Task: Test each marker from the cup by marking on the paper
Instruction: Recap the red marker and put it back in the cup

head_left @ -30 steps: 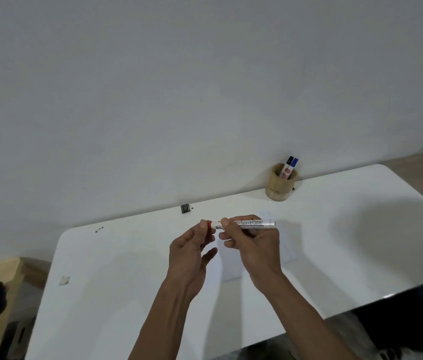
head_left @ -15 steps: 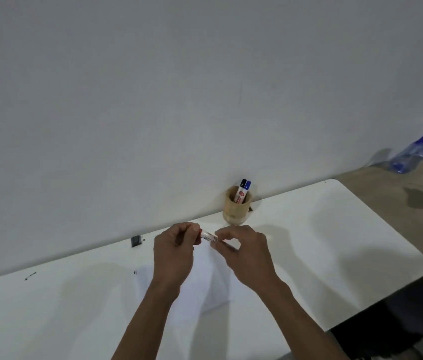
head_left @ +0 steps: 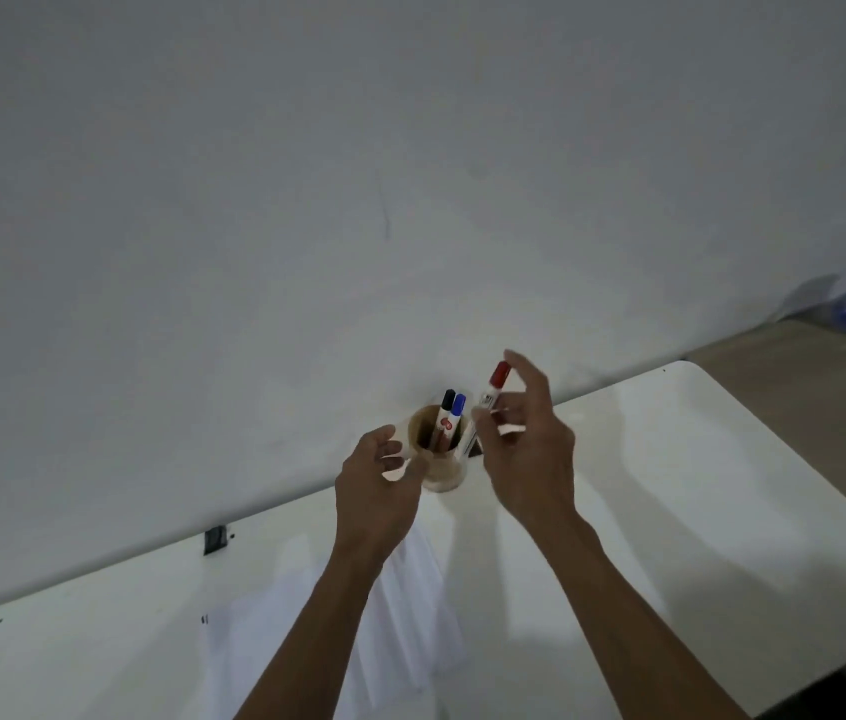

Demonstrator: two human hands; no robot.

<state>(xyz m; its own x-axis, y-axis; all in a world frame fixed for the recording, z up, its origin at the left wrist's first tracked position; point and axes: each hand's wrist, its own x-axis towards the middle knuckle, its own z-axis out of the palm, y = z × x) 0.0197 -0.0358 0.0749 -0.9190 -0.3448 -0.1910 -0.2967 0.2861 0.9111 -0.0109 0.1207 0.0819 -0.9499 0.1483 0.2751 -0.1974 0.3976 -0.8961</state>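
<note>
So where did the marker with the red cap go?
In the head view, the white marker with the red cap is upright in the right hand, its lower end at the right rim of the round wooden cup.

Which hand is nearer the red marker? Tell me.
Right. The right hand holds the red marker at the cup rim; the left hand sits across the cup, by its left side.

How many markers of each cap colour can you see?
Black-capped marker: 1
Blue-capped marker: 1
Red-capped marker: 1
Total: 3 markers
</note>
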